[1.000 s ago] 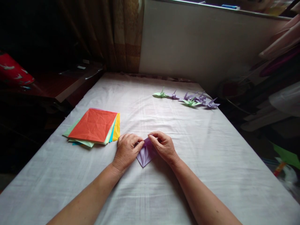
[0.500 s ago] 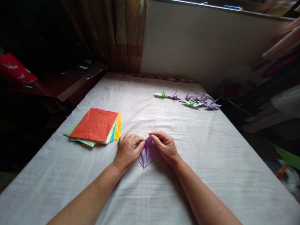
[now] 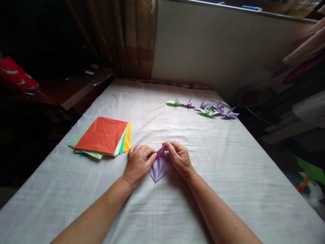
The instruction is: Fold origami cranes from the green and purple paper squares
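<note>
A folded sheet of purple origami paper lies on the white cloth in front of me, one point toward me and creases fanning up from it. My left hand rests on its left side, thumb pressing the paper and fingers curled. With thumb and forefinger, my right hand pinches the upper right tip of the same paper, which is lifted a little. The fingertips cover parts of the far edge.
To the left lies a stack of coloured square paper, red on top. Several purple and green paper cranes stand at the back right of the cloth-covered table. A red patterned object is on the dark side table.
My right hand has drawn the paper's upper tip slightly up, and the flap now stands taller. My left hand stays in place on the paper.
</note>
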### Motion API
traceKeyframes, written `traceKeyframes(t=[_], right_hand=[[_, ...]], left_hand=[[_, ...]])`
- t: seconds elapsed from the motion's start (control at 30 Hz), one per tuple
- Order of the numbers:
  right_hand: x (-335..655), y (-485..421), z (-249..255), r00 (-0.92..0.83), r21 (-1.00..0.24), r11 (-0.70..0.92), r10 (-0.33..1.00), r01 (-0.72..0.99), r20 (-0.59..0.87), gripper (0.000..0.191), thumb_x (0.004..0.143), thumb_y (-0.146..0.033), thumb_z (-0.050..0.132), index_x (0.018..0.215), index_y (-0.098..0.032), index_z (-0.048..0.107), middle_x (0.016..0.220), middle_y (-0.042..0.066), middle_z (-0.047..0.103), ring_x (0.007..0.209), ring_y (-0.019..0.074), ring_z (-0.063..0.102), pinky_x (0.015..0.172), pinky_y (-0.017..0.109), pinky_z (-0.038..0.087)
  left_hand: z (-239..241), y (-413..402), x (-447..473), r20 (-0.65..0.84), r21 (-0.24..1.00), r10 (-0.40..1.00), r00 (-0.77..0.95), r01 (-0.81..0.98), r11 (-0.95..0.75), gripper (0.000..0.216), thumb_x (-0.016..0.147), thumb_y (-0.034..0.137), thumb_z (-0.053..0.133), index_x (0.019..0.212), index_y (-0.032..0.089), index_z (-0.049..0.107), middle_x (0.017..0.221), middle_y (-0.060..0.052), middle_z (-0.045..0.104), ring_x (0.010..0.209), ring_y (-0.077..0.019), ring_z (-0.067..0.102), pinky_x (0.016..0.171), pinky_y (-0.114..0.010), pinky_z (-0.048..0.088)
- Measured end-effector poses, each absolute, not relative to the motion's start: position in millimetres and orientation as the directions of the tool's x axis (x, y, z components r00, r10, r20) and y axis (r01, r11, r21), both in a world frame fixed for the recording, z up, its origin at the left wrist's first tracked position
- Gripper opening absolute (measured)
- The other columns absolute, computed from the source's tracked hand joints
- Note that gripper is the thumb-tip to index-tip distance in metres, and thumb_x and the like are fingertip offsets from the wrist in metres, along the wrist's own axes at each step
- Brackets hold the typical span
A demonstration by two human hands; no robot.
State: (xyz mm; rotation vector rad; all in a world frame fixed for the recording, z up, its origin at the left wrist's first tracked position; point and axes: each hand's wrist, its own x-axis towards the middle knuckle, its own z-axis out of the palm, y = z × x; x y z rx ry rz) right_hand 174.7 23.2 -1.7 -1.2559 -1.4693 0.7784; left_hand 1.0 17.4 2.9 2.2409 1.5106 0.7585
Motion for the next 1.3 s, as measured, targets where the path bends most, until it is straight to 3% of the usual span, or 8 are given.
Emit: traceKeyframes(t=[0.1, 0.3, 0.53, 0.67, 1.3], right_hand=[[176.8, 23.0, -1.4, 0.042, -0.916, 0.242, 0.962, 0.321, 0.269, 0.023, 0.085, -0.039, 0.058, 0.088, -0.021, 0.072, 0.081, 0.004, 0.071, 0.070, 0.0162, 0.063, 0.063, 0.026, 0.050], [174.2, 27.2, -6.7, 0.098, -0.921, 0.233, 0.956, 0.311, 0.275, 0.019, 0.081, -0.037, 0.064, 0.073, -0.021, 0.070, 0.070, 0.002, 0.068, 0.064, 0.0146, 0.059, 0.059, 0.025, 0.047], [182.2, 37.9, -2.5, 0.035, -0.971, 0.102, 0.993, 0.214, 0.112, 0.036, 0.083, -0.049, 0.056, 0.081, -0.019, 0.074, 0.072, 0.003, 0.072, 0.062, 0.0142, 0.063, 0.060, 0.026, 0.051], [186.2, 37.3, -3.0, -0.007, -0.982, 0.079, 0.997, 0.173, 0.079, 0.029, 0.077, -0.046, 0.065, 0.084, -0.019, 0.075, 0.075, 0.003, 0.072, 0.063, 0.0134, 0.062, 0.061, 0.026, 0.052], [175.7, 39.6, -13.0, 0.048, -0.986, 0.061, 0.996, 0.156, 0.069, 0.023, 0.069, -0.041, 0.067, 0.075, -0.019, 0.072, 0.070, 0.001, 0.071, 0.062, 0.0141, 0.061, 0.063, 0.027, 0.049]], left_hand=[[3.7, 17.2, 1.2, 0.239, 0.544, 0.926, 0.293, 0.749, -0.377, 0.010, 0.087, 0.027, 0.060, 0.082, 0.026, 0.069, 0.086, 0.001, 0.071, 0.088, -0.0192, 0.061, 0.085, -0.036, 0.038], [3.4, 16.8, 1.6, 0.237, 0.535, 0.926, 0.294, 0.756, -0.377, 0.007, 0.086, 0.028, 0.063, 0.085, 0.026, 0.069, 0.088, 0.001, 0.072, 0.090, -0.0195, 0.060, 0.087, -0.036, 0.038], [3.9, 16.6, 1.2, 0.243, 0.528, 0.920, 0.308, 0.754, -0.391, 0.008, 0.088, 0.028, 0.061, 0.085, 0.026, 0.068, 0.087, 0.001, 0.071, 0.090, -0.0198, 0.060, 0.086, -0.037, 0.036], [3.3, 18.4, 1.6, 0.253, 0.509, 0.915, 0.313, 0.761, -0.401, 0.019, 0.093, 0.032, 0.054, 0.080, 0.024, 0.067, 0.085, 0.000, 0.071, 0.087, -0.0195, 0.061, 0.085, -0.036, 0.036], [1.1, 21.0, 5.1, 0.242, 0.445, 0.926, 0.290, 0.815, -0.371, 0.022, 0.092, 0.032, 0.056, 0.075, 0.022, 0.066, 0.081, 0.001, 0.070, 0.085, -0.0198, 0.060, 0.084, -0.036, 0.036]])
